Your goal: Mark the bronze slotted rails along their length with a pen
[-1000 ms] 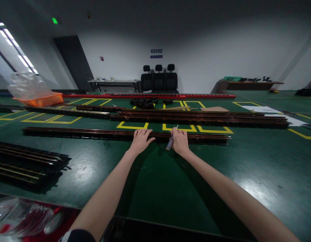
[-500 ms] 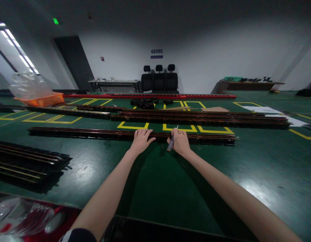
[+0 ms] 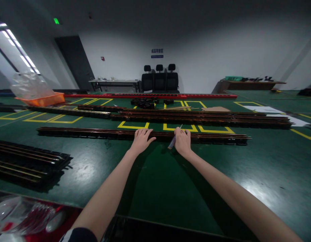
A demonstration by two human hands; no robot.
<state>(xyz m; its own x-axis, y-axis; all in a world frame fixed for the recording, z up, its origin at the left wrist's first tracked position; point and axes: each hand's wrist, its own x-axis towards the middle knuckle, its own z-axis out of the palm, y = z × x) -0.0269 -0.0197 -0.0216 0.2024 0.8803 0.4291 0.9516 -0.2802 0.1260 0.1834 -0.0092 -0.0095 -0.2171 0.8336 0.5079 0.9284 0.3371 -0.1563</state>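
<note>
A long black rail strip point(image 3: 82, 132) with copper-coloured rods lies across the green table in front of me. My left hand point(image 3: 142, 139) rests over its middle, fingers stretched across the top and thumb held apart. Just to the right, my right hand point(image 3: 182, 141) is closed around a screwdriver point(image 3: 171, 144). The translucent bluish handle points down towards me, while the thin metal shaft sticks up above the fingers. Whether the tip touches the strip, I cannot tell.
Behind the strip lies a row of similar strips point(image 3: 208, 118). More are stacked at the left point(image 3: 24, 164). An orange bin point(image 3: 45, 99) with plastic bags stands far left. Black parts point(image 3: 144, 102), cardboard point(image 3: 216, 109) and paper sheets point(image 3: 263, 109) lie further back.
The near rail strip has slid to the right beneath my hands. My right hand has shifted slightly right with the screwdriver, while my left hand has stayed nearly in place.
</note>
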